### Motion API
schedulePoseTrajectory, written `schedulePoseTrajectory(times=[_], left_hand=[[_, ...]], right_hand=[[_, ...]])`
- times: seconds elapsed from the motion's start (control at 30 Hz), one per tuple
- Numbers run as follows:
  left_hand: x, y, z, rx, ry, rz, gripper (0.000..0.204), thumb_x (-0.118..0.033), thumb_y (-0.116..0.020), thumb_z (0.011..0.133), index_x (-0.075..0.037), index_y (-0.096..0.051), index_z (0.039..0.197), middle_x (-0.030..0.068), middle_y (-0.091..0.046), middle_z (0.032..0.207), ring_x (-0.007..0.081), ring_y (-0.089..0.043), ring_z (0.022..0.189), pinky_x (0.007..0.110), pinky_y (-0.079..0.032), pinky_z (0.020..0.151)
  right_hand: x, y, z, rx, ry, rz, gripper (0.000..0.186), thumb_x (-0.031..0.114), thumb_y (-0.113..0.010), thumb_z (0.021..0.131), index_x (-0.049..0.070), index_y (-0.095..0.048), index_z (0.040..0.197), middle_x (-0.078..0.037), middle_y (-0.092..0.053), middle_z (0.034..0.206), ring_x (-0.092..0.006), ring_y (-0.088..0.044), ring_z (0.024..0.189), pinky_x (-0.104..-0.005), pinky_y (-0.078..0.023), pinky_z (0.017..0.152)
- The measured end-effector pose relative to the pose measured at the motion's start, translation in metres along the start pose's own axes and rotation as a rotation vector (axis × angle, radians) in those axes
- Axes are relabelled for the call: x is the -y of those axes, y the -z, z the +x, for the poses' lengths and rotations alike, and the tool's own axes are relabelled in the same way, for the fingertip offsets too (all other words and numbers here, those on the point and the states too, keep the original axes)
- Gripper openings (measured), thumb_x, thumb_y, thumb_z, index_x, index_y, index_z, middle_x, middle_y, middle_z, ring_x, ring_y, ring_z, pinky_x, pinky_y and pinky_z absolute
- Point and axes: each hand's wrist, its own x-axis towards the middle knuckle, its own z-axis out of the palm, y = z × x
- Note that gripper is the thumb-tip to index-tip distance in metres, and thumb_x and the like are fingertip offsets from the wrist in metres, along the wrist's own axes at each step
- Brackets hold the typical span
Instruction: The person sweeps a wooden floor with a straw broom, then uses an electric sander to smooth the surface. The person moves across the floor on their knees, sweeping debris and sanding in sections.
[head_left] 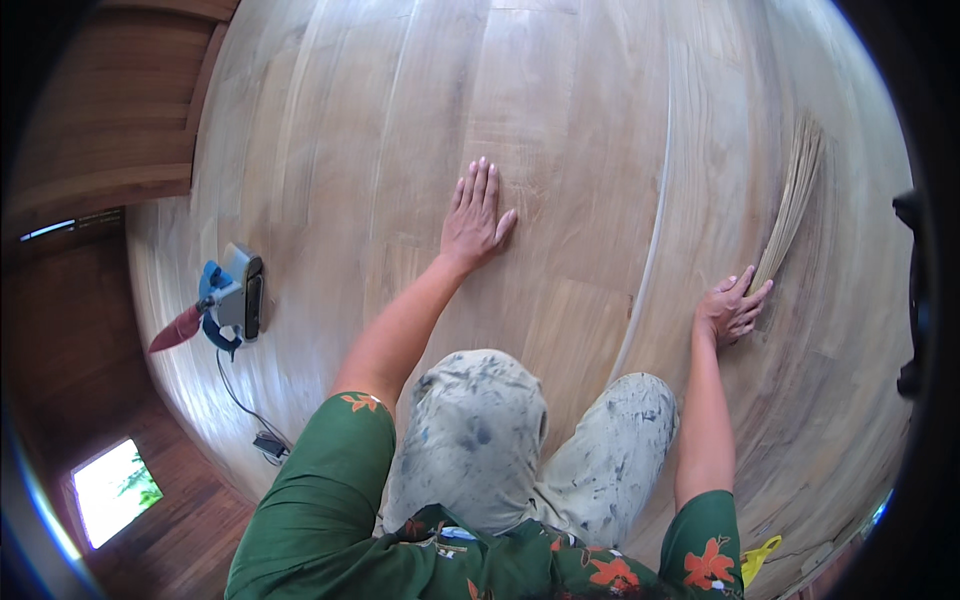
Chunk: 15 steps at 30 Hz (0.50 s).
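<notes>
My left hand (478,215) lies palm down on the pale wooden planks (570,170), fingers straight, over a patch with light scuffed marks. To the right, my right hand (733,305) grips the bound end of a broom (790,200) made of thin straw-coloured sticks, whose bristles fan toward the upper right along the boards. My knees in paint-smudged grey trousers are bent below, between my two arms.
A power sander (240,295) with a red dust bag and a cord (235,395) sits at the left. Dark wood panelling (110,120) borders the upper left, and a bright window opening (110,490) shows below it. A yellow item (760,555) lies at lower right.
</notes>
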Motion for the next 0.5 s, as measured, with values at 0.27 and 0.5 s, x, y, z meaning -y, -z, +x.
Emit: schedulePoseTrajectory(times=[0.27,0.5], left_hand=[[0.042,-0.016,-0.235,0.166,0.186,0.0,0.088,-0.055,-0.045,0.106,-0.002,-0.011,0.169,0.0209,-0.004,0.177,0.0359,-0.003,0.164,0.047,-0.007,0.132],[0.066,-0.076,-0.395,-0.194,0.274,0.45,0.066,-0.042,-0.048,0.107,-0.005,-0.037,0.161,0.022,-0.046,0.159,0.0403,-0.045,0.147,0.05,-0.041,0.117]], right_hand=[[-0.046,0.002,0.02,0.161,0.18,0.18,0.045,0.027,-0.06,0.103,0.03,-0.061,0.148,-0.01,-0.038,0.167,-0.0317,-0.051,0.143,-0.0546,-0.048,0.108],[-0.108,-0.024,0.022,0.281,0.313,0.333,0.042,0.018,-0.058,0.104,0.026,-0.066,0.144,-0.015,-0.044,0.161,-0.0373,-0.051,0.142,-0.0502,-0.049,0.109]])
